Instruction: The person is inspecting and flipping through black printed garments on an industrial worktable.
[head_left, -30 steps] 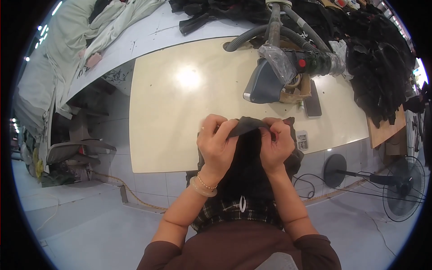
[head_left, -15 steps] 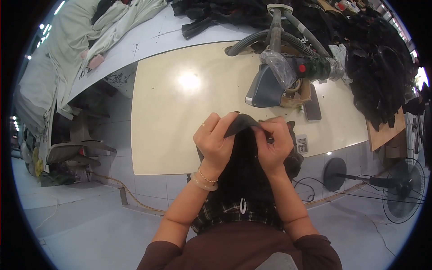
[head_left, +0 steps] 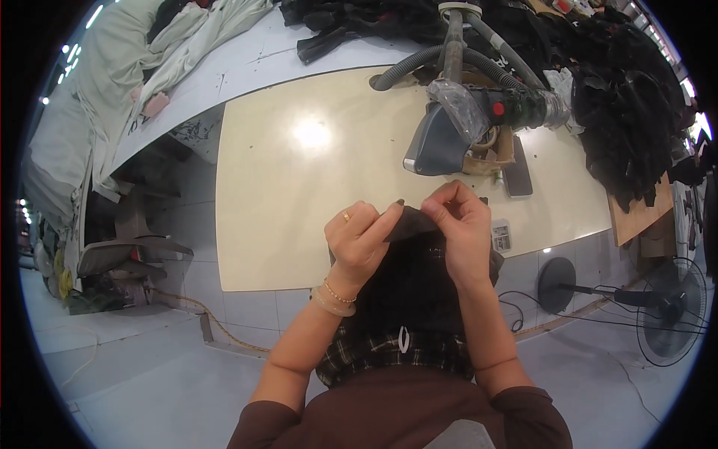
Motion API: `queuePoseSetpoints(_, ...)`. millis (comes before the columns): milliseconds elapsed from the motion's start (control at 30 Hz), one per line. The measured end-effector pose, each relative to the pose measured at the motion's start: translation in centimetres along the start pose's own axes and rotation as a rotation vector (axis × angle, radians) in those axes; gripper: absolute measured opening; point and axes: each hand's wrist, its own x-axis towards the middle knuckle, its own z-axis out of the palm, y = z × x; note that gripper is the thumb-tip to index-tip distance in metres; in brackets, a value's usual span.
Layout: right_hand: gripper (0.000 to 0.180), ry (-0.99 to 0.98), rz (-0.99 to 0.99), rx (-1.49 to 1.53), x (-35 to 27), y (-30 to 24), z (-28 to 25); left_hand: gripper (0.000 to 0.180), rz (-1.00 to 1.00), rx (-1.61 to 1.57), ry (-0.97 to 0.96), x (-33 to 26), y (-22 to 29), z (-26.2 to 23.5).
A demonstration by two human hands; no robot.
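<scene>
A piece of black cloth [head_left: 407, 226] is stretched between my hands over the near edge of the cream table, and the rest of it hangs down over my lap. My left hand [head_left: 363, 236] is closed on its left side, the index finger reaching along the edge. At the top edge, my right hand [head_left: 462, 224] pinches the cloth between thumb and fingers. Below my hands the dark folds [head_left: 396, 292] merge, so I cannot tell the garment's shape.
The cream table [head_left: 284, 202] spreads beyond my hands. On it stand a grey-blue machine head with hoses [head_left: 437, 142], a phone [head_left: 517, 170] and a small clear box [head_left: 500, 236]. Black garments [head_left: 624, 120] heap at the right, pale cloth [head_left: 97, 90] at the left. A fan [head_left: 666, 310] stands right.
My right hand has lifted slightly and turned, now pinching the cloth's top edge. The raised fold between my hands has flattened and sunk a little. My left hand has barely shifted.
</scene>
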Motion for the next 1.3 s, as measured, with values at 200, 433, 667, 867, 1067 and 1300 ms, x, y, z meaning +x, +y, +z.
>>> queuePoseSetpoints(200,0.016,0.038,-0.075,0.000,-0.4,1.0,0.2,0.030,-0.117,-0.012,0.068,0.4,0.1,0.7)
queuePoseSetpoints(433,0.019,0.203,-0.242,-0.250,0.6,1.8,0.8,0.016,-0.400,-0.249,0.123,1.5,0.5,2.4)
queuePoseSetpoints(667,0.020,0.250,-0.242,-0.160,1.1,1.8,1.2,0.010,-0.518,-0.337,0.156,1.6,0.8,3.1)
queuePoseSetpoints(867,0.022,0.265,-0.242,-0.138,1.0,1.8,1.1,0.012,-0.541,-0.365,0.179,1.3,0.7,3.5)
queuePoseSetpoints(1067,0.023,0.265,-0.249,-0.171,0.4,2.0,0.5,0.010,-0.478,-0.342,0.150,2.0,0.4,3.2)
queuePoseSetpoints(1300,0.016,0.228,-0.211,-0.144,0.2,1.2,0.3,0.008,-0.641,-0.403,0.027,2.4,1.0,2.1)
